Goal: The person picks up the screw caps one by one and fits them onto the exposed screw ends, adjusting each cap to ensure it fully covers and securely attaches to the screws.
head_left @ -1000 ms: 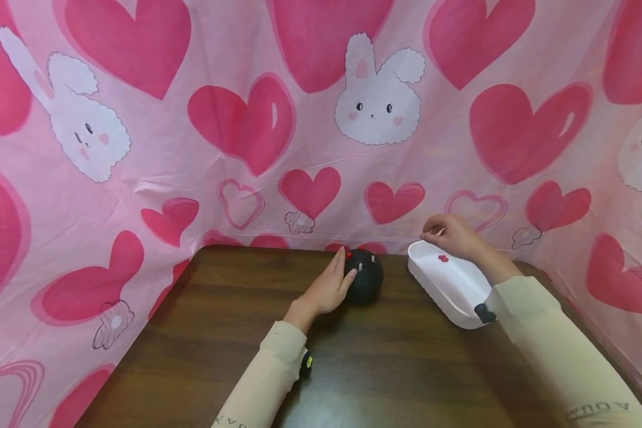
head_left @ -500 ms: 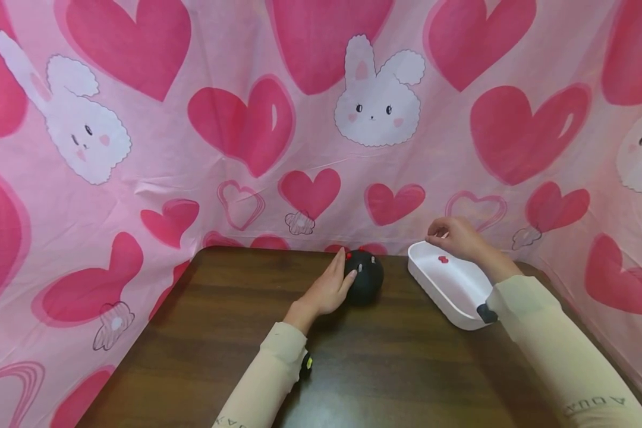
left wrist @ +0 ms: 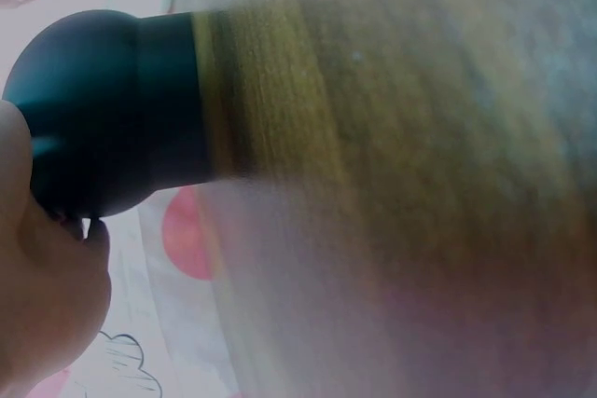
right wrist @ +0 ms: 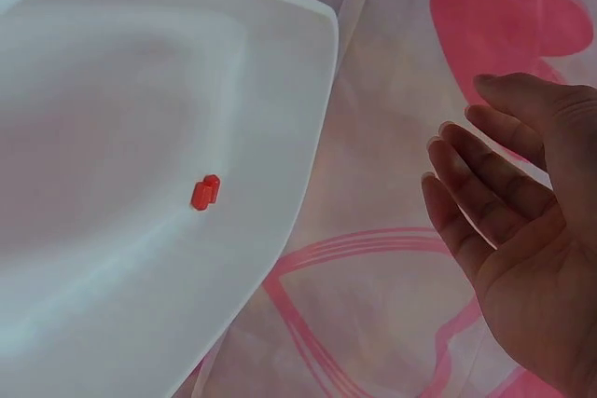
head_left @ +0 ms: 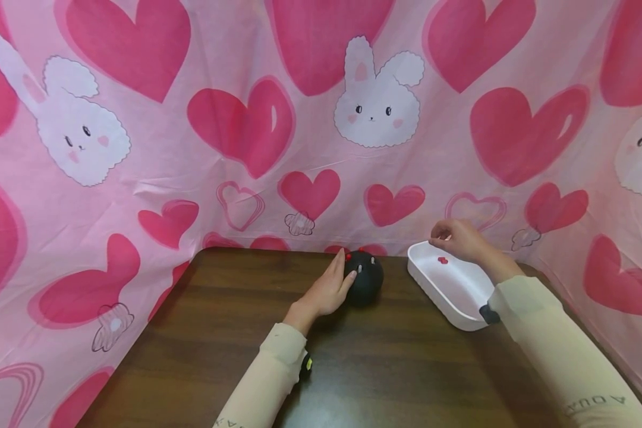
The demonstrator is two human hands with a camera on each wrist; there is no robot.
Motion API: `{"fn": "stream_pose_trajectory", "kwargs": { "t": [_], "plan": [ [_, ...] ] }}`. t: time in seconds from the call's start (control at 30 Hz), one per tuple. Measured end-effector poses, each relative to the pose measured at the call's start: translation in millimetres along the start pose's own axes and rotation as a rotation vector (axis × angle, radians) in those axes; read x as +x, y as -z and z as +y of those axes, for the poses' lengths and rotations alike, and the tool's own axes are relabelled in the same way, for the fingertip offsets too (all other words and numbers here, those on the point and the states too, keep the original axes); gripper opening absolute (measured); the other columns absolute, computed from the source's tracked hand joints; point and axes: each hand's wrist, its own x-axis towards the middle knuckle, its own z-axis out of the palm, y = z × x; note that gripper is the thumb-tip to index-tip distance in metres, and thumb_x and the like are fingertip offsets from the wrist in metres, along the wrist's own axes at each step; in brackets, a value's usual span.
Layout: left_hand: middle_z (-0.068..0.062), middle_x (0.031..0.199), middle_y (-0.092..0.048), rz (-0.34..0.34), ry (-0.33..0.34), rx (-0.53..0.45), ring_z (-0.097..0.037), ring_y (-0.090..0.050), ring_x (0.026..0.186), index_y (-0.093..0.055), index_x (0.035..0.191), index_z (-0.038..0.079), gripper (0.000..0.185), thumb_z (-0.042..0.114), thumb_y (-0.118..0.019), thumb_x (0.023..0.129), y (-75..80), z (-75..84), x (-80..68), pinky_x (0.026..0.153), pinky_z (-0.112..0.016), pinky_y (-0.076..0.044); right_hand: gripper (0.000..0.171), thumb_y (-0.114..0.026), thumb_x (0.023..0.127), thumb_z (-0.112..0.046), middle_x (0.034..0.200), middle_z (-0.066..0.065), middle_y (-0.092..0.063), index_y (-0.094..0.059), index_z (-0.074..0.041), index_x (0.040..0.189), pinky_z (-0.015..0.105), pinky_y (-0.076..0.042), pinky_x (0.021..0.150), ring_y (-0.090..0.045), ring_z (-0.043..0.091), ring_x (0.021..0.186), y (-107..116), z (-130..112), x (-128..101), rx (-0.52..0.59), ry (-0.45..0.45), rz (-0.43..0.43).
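Observation:
A black ball [head_left: 365,285] with small red and silvery pieces on its upper part stands on the table. In the left wrist view its wider cylindrical base [left wrist: 173,100] shows. My left hand [head_left: 326,290] lies against the ball's left side, fingers straight and thumb near the front. Over the far right rim of a white oval tray [head_left: 455,285] hovers my right hand [head_left: 457,239]. The right wrist view shows that hand with loosely bent fingers and nothing between them. Two small red pieces [right wrist: 205,193] lie together inside the tray.
The brown wooden table [head_left: 235,321] meets a pink curtain [head_left: 310,142] printed with hearts and rabbits, which hangs behind and at both sides. A black wrist strap piece [head_left: 489,314] on my right arm overlaps the tray's near end.
My right hand has shifted slightly to the right and down over the tray's rim. My left hand and the ball stay in place.

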Motion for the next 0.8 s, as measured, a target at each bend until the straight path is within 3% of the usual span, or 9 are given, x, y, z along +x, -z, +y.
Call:
{"fn": "stream_pose_trajectory", "kwargs": {
  "t": [0.17,0.3,0.5,0.8],
  "plan": [
    [-0.008,0.173,-0.004,0.000,0.000,-0.004,-0.022,-0.010,0.158,-0.004,0.164,0.003,0.079,0.051,-0.033,0.109,-0.8,0.2,-0.8,0.126,-0.040,-0.016,0.005,-0.074,0.089,-0.005,0.082,0.008,-0.072,-0.072,0.000,0.089,0.039,-0.056,0.075,-0.067,0.027,0.080,-2,6,0,-0.008,0.013,-0.015],
    [-0.007,0.173,-0.003,-0.009,0.009,0.000,-0.021,-0.009,0.158,-0.001,0.165,0.006,0.079,0.052,-0.032,0.109,-1.1,-0.2,-0.4,0.126,-0.039,-0.016,0.007,-0.073,0.089,-0.003,0.085,0.011,-0.072,-0.072,0.003,0.092,0.045,-0.058,0.078,-0.068,0.030,0.082,-2,11,0,-0.013,0.012,-0.023],
    [-0.008,0.173,-0.003,-0.007,0.000,-0.001,-0.021,-0.008,0.158,-0.001,0.165,0.007,0.078,0.052,-0.032,0.109,0.2,0.3,0.1,0.126,-0.038,-0.015,0.014,-0.072,0.091,-0.005,0.091,0.016,-0.072,-0.071,0.006,0.100,0.054,-0.058,0.083,-0.068,0.034,0.087,1,18,3,-0.016,-0.061,-0.064],
    [-0.007,0.173,-0.002,-0.012,0.006,0.000,-0.021,-0.009,0.158,-0.001,0.165,0.006,0.079,0.053,-0.032,0.109,0.6,-0.2,-0.1,0.126,-0.039,-0.015,0.016,-0.071,0.092,-0.005,0.089,0.016,-0.070,-0.070,0.008,0.100,0.051,-0.058,0.077,-0.065,0.030,0.081,-4,30,4,-0.044,-0.099,-0.122]
  ]
}}
